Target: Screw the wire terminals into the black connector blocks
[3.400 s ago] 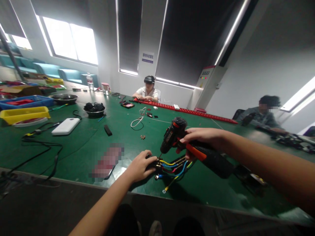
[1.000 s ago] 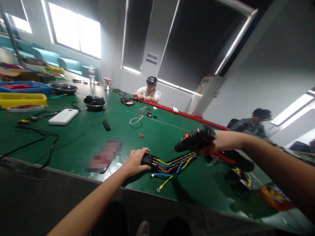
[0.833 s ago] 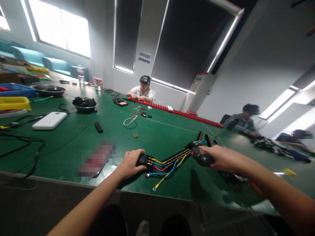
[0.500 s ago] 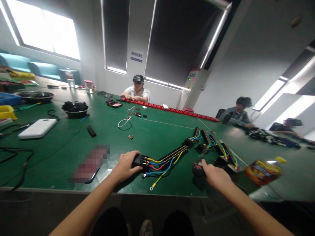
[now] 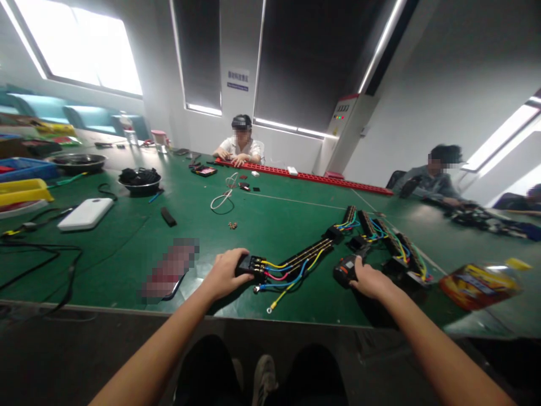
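My left hand (image 5: 229, 274) grips a black connector block (image 5: 246, 264) on the green table, thumb along its near side. Yellow, red and blue wires are fixed at the block's right end and run to a long black strip with brass-coloured rows (image 5: 310, 255). A blue wire and a yellow-green wire (image 5: 284, 294) lie loose in front, with ring lugs on their ends. My right hand (image 5: 371, 277) is closed round a black cordless power driver with orange marks (image 5: 345, 272), right of the strip. Its tip is hard to make out.
More wired black strips (image 5: 386, 239) lie beyond the driver, and a drink bottle (image 5: 482, 285) lies at the right. Left are a phone (image 5: 175, 273), a white power bank (image 5: 87, 214) and a bowl of black parts (image 5: 141, 183). Small brass screws (image 5: 232, 225) lie mid-table. Co-workers sit opposite and right.
The camera view has shifted, so the scene sits further right and higher. My right hand has moved the driver slightly away from me. The left hand keeps its hold on the block.
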Action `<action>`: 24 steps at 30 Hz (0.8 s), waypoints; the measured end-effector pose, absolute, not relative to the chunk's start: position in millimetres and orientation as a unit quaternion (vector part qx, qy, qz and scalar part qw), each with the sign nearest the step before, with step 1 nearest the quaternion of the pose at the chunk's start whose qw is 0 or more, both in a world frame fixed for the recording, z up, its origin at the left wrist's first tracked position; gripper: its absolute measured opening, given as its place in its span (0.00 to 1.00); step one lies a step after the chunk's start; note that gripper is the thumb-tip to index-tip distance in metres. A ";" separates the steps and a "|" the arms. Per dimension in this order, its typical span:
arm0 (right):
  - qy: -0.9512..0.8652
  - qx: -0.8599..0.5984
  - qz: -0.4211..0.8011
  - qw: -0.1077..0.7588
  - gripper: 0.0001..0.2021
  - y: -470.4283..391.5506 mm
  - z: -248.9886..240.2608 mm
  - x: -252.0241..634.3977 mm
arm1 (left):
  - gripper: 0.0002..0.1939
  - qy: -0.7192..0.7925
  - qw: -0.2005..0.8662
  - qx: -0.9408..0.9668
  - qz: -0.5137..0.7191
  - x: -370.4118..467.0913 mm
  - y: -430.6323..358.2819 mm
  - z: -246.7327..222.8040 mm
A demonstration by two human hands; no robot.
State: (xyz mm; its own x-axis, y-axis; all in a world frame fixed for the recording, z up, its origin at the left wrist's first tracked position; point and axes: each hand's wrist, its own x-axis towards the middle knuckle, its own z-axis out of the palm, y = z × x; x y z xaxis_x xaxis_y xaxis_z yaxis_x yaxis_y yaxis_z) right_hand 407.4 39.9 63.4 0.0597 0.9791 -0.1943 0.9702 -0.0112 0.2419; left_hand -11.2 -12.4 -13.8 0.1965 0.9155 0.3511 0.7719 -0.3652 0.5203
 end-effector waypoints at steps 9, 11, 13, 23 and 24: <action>0.935 0.351 0.053 -0.015 0.09 -5.6 66.7 276.0 | 0.27 0.528 0.107 0.771 0.340 -10.2 -14.2 -9.1; 0.950 0.294 0.096 -0.036 0.08 -12.1 48.3 250.4 | 0.29 0.520 0.104 0.773 0.348 -9.3 -16.0 -7.8; 0.953 0.280 0.109 -0.042 0.08 -13.7 31.4 235.0 | 0.29 0.513 0.103 0.776 0.353 -8.6 -17.6 -6.9; 0.939 0.324 0.063 -0.097 0.10 -4.2 30.7 237.2 | 0.24 0.500 0.132 0.772 0.371 -8.8 -18.2 -5.1; 0.935 0.336 0.048 -0.106 0.10 -2.7 34.2 238.5 | 0.24 0.497 0.132 0.773 0.372 -9.0 -18.4 -5.3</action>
State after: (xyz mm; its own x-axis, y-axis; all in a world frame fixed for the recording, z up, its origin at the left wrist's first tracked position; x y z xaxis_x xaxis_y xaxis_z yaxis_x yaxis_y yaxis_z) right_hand 238.5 -2.7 34.2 -0.7522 0.6173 0.2304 0.6378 0.7699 0.0195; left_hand -9.0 -18.4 -5.3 0.2298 0.8659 0.4443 0.6701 -0.4718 0.5730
